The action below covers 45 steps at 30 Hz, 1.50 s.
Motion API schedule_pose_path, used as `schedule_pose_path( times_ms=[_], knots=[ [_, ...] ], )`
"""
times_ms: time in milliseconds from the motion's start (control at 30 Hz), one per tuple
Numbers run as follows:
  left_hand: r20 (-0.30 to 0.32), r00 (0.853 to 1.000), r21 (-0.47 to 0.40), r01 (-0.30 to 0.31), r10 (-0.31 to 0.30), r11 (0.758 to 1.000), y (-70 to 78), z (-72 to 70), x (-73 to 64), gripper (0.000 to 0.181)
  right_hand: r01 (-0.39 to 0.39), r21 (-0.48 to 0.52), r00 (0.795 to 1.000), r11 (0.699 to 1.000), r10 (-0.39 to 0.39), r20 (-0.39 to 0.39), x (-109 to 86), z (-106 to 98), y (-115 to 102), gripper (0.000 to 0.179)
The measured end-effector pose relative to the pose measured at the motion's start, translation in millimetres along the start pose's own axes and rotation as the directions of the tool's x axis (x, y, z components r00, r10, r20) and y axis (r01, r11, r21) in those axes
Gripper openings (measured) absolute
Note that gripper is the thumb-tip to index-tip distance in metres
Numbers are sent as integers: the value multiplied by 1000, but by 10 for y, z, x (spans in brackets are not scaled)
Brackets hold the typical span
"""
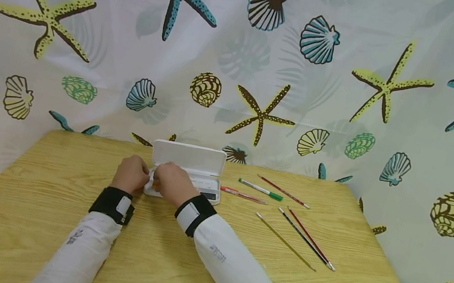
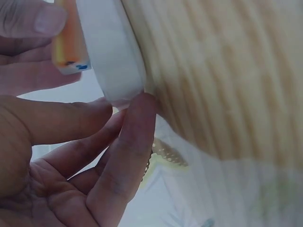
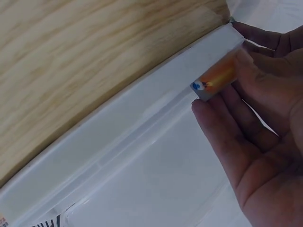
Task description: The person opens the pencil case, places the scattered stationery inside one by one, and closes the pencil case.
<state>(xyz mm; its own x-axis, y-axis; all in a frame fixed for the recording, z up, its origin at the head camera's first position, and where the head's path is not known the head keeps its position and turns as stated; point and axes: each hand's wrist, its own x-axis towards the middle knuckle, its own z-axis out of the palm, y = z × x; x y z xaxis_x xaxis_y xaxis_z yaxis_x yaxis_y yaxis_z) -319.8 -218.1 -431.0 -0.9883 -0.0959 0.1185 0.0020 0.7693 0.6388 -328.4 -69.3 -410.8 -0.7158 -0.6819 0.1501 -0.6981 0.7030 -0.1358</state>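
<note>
An open white pencil case lies at the far side of the table, its lid raised at the back. My left hand is at its left end, thumb and fingers pinching the white corner, as the left wrist view shows close up. Over the left part of the case, my right hand holds a small orange eraser with a printed picture, between thumb and fingers. In the right wrist view this eraser is right at the case's rim. The right hand covers much of the case's left half in the head view.
Right of the case lie a red pen, a green marker and a dark red pencil. Nearer are a yellow pencil and two crossing pencils, black and red. A patterned cloth hangs behind the table.
</note>
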Motion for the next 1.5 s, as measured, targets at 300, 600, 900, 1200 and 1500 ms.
schedule_pose_path(
  times_ms=[300, 600, 900, 1200, 1500],
  knots=[
    [26, 1000, -13, 14, -14, 1000, 12, 4, 7, 26, -4, -26, 1000, 1000, 5, 24, 30, 45, 5, 5],
    [7, 1000, 12, 17, -17, 1000, 46, -7, 1, 16, -18, -22, 999, 1000, 19, 41, 31, 47, 8, 5],
    [28, 999, 25, 44, -44, 999, 34, 7, 22, 13, -22, -26, 998, 999, 24, 51, -11, 7, -1, 12],
    [23, 999, 32, 42, -43, 999, 30, 9, 19, 11, -48, 49, 998, 998, 46, 45, -135, -129, 96, 17],
    [32, 996, 28, 80, -81, 996, 11, 18, 13, 15, -107, 146, 994, 983, 112, -22, -368, -405, 272, 21]
  ],
)
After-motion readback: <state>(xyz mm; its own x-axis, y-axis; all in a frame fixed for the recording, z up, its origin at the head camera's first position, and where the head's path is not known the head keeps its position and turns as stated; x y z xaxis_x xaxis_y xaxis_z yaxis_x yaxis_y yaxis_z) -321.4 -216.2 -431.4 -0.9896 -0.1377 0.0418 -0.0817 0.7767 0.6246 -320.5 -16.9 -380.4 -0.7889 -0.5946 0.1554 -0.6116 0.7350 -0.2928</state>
